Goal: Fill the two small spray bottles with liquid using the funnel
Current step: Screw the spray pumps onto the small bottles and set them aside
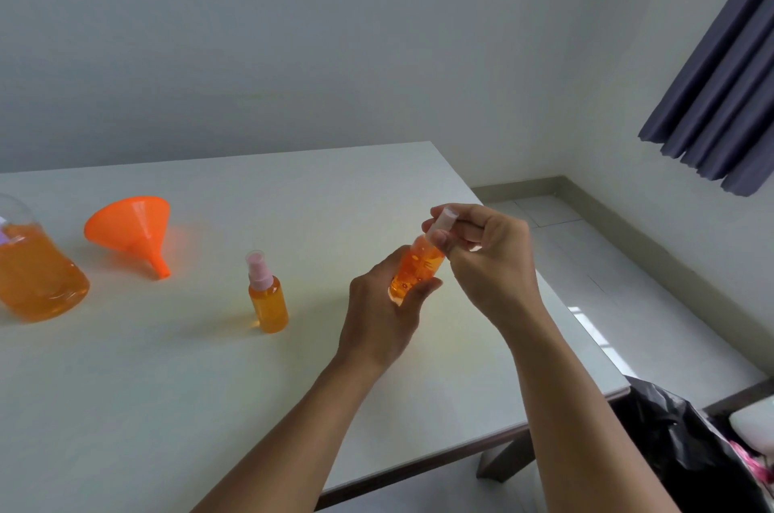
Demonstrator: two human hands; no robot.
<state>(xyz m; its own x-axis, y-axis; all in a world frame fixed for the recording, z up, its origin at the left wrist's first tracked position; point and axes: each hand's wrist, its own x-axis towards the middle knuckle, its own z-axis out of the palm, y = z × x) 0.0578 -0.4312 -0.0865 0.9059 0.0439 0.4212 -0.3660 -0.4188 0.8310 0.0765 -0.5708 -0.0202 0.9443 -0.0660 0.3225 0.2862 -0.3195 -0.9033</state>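
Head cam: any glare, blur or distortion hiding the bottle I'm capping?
Head view: soft, even light; orange glow cast on the table by the funnel. Wide-angle bend at the edges. Held bottle slightly blurred, its cap partly hidden by the right hand; left hand covers its base.

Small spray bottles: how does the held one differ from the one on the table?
The held bottle is tilted, gripped by the left hand, with the right hand at its cap. The table bottle stands upright, untouched, its pink sprayer visible. Both contain orange liquid.

i am cupping my left hand (383,318) low, fingers curled, while my right hand (488,257) is pinching above it.
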